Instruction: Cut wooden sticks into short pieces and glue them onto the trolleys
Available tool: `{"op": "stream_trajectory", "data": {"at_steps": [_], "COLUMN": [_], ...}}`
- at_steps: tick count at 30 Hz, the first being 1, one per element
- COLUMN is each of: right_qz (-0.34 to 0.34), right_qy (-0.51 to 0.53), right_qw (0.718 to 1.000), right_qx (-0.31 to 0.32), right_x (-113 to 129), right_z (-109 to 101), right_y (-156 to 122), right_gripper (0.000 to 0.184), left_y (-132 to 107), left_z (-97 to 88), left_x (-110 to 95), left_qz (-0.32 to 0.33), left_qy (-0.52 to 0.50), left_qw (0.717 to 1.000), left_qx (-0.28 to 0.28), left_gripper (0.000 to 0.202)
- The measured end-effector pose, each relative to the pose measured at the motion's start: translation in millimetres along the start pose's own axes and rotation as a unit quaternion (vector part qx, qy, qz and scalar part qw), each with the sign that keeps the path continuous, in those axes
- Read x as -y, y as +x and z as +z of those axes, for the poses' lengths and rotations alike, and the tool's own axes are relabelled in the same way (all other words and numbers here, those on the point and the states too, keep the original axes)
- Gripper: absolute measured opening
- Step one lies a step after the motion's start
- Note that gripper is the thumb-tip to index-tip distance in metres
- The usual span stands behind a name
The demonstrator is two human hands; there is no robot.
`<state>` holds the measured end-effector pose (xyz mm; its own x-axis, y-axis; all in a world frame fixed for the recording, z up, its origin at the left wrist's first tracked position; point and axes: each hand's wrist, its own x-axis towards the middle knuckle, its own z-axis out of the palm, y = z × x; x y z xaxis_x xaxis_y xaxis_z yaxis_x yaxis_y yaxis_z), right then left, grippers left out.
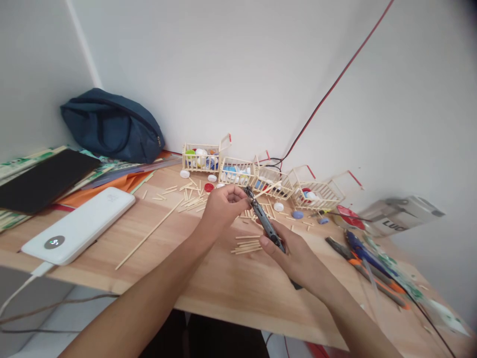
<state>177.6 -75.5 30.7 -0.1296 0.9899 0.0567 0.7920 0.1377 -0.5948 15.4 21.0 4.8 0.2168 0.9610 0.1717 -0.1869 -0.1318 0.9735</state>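
My right hand (288, 251) is wrapped around a grey multi-tool (265, 221) with plier-like jaws, pointing up and away over the table. At the jaws lies a thin wooden stick (267, 190), slanting up to the right. My left hand (227, 203) is closed in a pinch beside the jaws, at the stick's near end; the fingertips partly hide the grip. Below the hands, several cut sticks (248, 245) lie side by side. More short stick pieces (192, 201) are scattered behind my left hand, and a long stick (149, 233) rests to the left.
Small stick-built carts (201, 158) holding bottle caps line the wall. Loose caps (297, 215) lie before them. At left are a white power bank (80, 223), a black tablet-like slab (44, 179) and a blue bag (112, 124). Orange-handled pliers (367, 271) and a box (402, 216) stand right.
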Motion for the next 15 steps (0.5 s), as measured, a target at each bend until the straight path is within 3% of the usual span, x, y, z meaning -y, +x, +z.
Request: {"op": "stream_trajectory", "data": {"at_steps": [4, 10, 15], "right_qz": [-0.013, -0.047, -0.062], "right_qy": [-0.049, -0.08, -0.098], "right_qw": [0.998, 0.99, 0.986], "right_qx": [-0.039, -0.102, -0.117], "right_x": [0.4, -6.2, -7.6], "right_z": [2.2, 2.9, 1.0], "right_y": [1.7, -0.2, -1.2], "right_gripper": [0.037, 0.045, 0.044], "left_y": [0.6, -2.1, -4.0], "left_z": [0.4, 2.7, 3.8], "left_x": [-0.3, -6.9, -8.7], "left_qz": [-0.005, 0.014, 0.045], "left_qy": [-0.017, -0.045, -0.043], "left_qw": [1.0, 0.999, 0.998], "left_qx": [0.004, 0.01, 0.02], "left_gripper": [0.013, 0.013, 0.013]}}
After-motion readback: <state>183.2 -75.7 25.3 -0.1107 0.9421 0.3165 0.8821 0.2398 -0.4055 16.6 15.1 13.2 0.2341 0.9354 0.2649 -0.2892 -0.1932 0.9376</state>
